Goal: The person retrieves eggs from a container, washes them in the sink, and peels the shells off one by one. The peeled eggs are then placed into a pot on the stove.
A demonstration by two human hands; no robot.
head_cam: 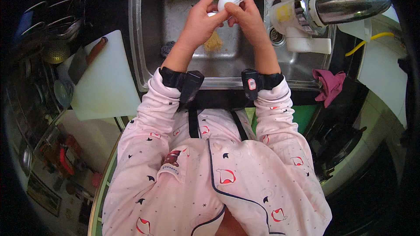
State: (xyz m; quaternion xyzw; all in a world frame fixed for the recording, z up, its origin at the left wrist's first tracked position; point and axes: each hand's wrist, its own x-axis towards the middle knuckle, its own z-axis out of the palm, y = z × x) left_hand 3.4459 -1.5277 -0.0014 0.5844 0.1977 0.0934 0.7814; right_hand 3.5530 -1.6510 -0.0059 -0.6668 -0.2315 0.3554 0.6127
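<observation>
Over the stainless steel sink basin [170,16], both hands are together near the faucet's water stream. A white egg [227,0] sits between the fingertips, touched by both hands, with water running over its right side. My left hand [203,18] also has a second white, rounded thing [211,14] in its fingers, mostly hidden; it looks like another egg. My right hand [246,13] has its thumb on the egg's lower side, and its other fingers are partly hidden behind the egg. Beneath the hands, a yellowish clump [213,42] lies on the basin floor.
The metal faucet [354,5] with a white attachment [287,16] reaches in from the right. A dark scouring pad [167,48] is in the basin. Left of the sink are a white cutting board [105,82] and a cleaver [78,62]. A maroon cloth [329,85] hangs at the right rim.
</observation>
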